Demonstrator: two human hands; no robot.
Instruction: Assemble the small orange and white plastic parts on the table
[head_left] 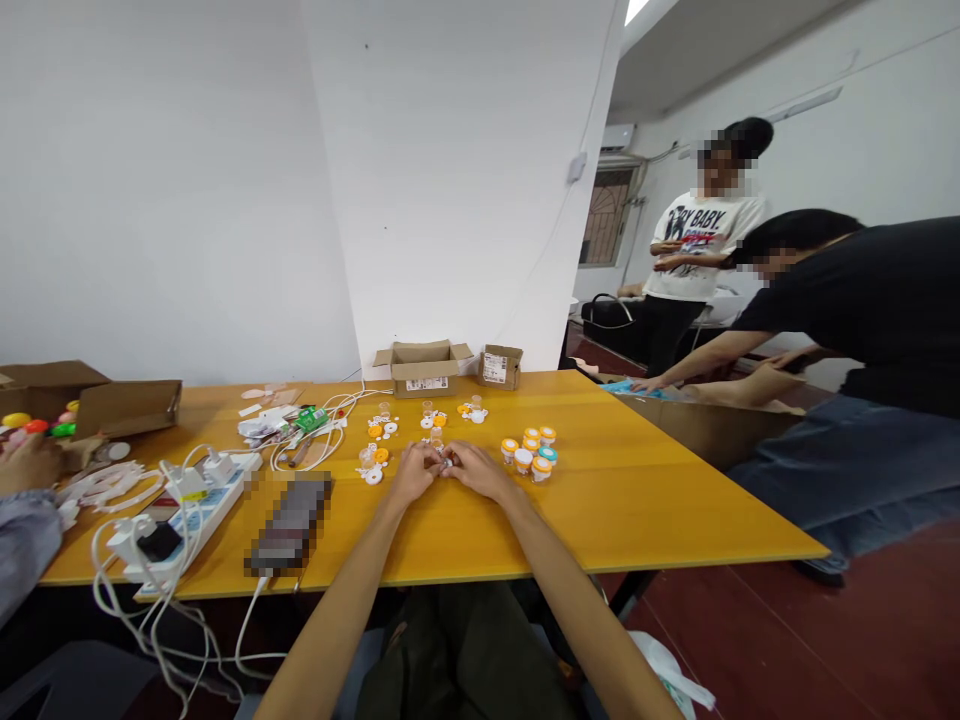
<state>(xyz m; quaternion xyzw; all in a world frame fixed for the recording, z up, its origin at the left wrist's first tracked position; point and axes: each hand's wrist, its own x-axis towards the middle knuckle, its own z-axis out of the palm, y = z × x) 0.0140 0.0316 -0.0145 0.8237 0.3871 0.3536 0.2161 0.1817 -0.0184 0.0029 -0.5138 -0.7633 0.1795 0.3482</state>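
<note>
My left hand and my right hand meet over the table, fingertips pinched together. Between them sits a small whitish part, too small to make out in kind. Just beyond the fingers stands a small clear cup. Little groups of loose pieces lie around it: white discs, orange lids and more clear cups. To the right of my right hand, several small capped jars are clustered, mostly with orange lids and some with a teal lid.
Two cardboard boxes stand at the back edge. At left are a phone, a power strip with tangled white cables, and a green packet. Another person's hand is far left; two people are at right.
</note>
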